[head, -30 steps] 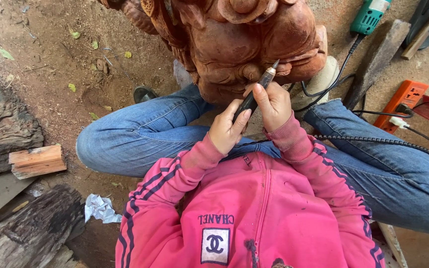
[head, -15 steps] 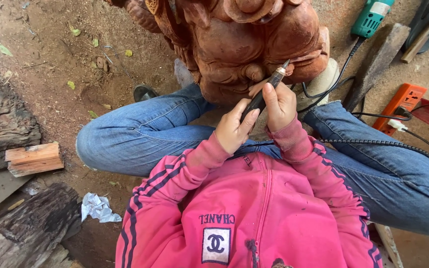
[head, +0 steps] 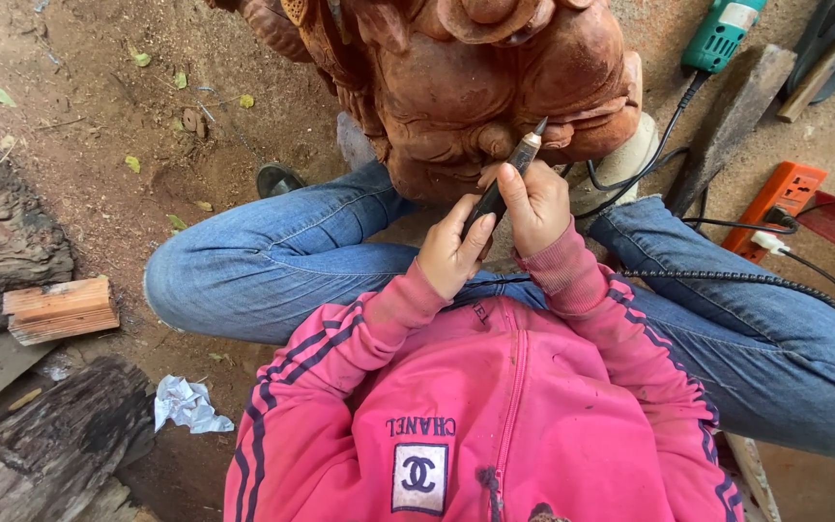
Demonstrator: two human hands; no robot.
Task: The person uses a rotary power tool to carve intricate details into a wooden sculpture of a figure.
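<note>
Right hand: grips carving tool pen-style, tip against wooden statue.
Left hand: closed around tool's rear, steadying.

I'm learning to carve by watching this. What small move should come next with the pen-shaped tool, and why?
Probably ease the tip onto the carved ridge just ahead. Both the left hand and right hand grip the pen-shaped rotary tool, whose point sits right at the reddish wood carving; whether it touches is unclear.
</note>
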